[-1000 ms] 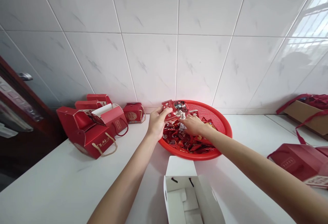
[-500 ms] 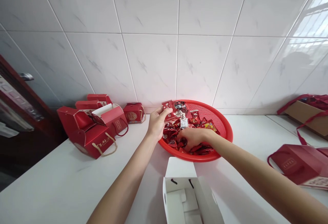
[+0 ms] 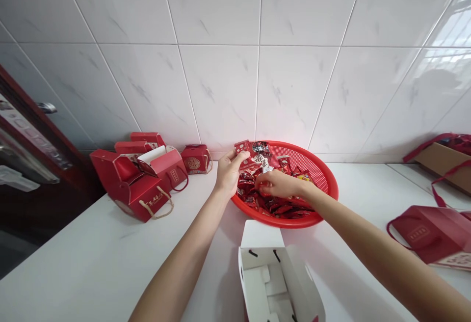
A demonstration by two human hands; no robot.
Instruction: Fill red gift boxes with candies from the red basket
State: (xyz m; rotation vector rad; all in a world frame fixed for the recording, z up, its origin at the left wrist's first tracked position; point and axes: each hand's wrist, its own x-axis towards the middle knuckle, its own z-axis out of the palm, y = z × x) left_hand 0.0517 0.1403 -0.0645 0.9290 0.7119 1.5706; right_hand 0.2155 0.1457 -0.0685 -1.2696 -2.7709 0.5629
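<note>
My left hand [image 3: 228,169] is closed on several red candy packets [image 3: 253,154], one with a dark printed panel, held up over the left rim of a red plastic basket [image 3: 327,179]. Inside the basket lies a heap of small red wrapped candies [image 3: 283,207]. My right hand [image 3: 274,183] is over the heap with its fingers curled together; a bit of red wrapper shows at the fingertips, though most of it is hidden. Below the basket stands an open box [image 3: 257,282], white inside, its flap [image 3: 262,233] tilted toward the basket.
Red gift boxes with rope handles [image 3: 147,194] stand at the left, with a small closed red box [image 3: 196,159] beside them. On the right are another red box [image 3: 423,233] and a brown carton [image 3: 441,162] with red ribbon. A tiled wall [image 3: 221,91] runs behind the white counter [image 3: 165,253].
My right hand has risen a little out of the heap, its fingers drawn together. My left hand still holds the packets. The view has shifted slightly.
</note>
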